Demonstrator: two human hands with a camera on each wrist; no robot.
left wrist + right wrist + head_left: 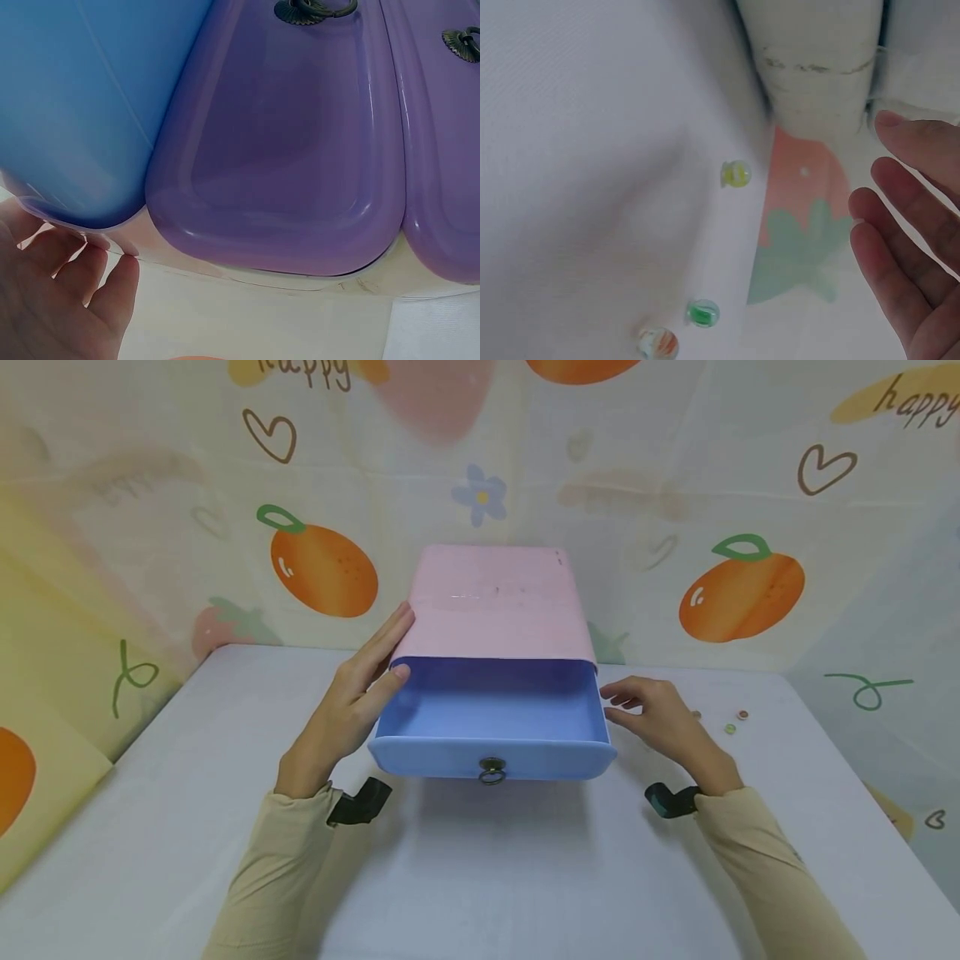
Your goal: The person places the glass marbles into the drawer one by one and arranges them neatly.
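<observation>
The cloth wall (615,435) has oranges and hearts on it, with a white table (487,877) in front. In the head view, a pink box (495,602) sits mid-table, and its blue drawer (427,759) sticks out toward the person. The drawer's front runs long from side to side, with a ring (492,772) in the middle. The left hand (345,702) rests flat along the box's left side, fingers nearly straight. The right hand (660,714) is just beside the drawer's right wall, fingers a bit bent, holding nothing; I can't tell if it touches. In the left wrist view, two purple drawers (285,150) are pushed in beside the blue one. In the right wrist view, the fingers are loose and apart from three marbles, yellow (736,174), green and orange-white.
</observation>
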